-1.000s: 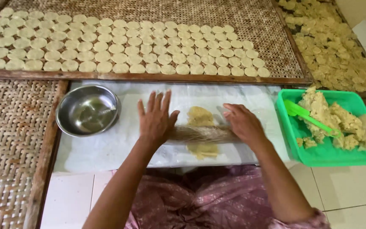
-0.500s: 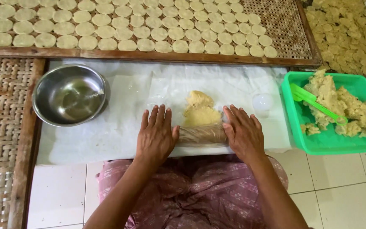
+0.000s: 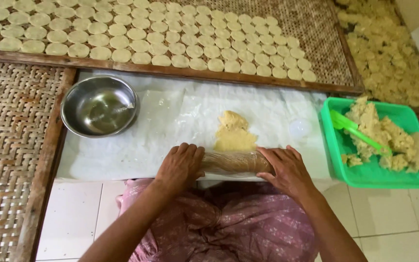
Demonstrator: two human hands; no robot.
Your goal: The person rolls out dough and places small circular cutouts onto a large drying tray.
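- Left hand [image 3: 180, 166] lies flat, fingers spread, on the left end of the roller [image 3: 233, 162], low centre.
- Right hand [image 3: 287, 170] presses open-palmed on its right end.
- Dough [image 3: 233, 133] lies flattened just above the roller on white sheet [image 3: 136, 145].
- Steel bowl [image 3: 99, 106] sits upper left; green tub [image 3: 379, 174] at right.

Both forearms are bare, with no sleeves, watch or bracelets showing. The left hand [image 3: 180, 167] and right hand [image 3: 289, 170] wear no rings or gloves. Over the lap lies a pink patterned cloth garment [image 3: 224, 225], softly creased, printed with darker mauve motifs
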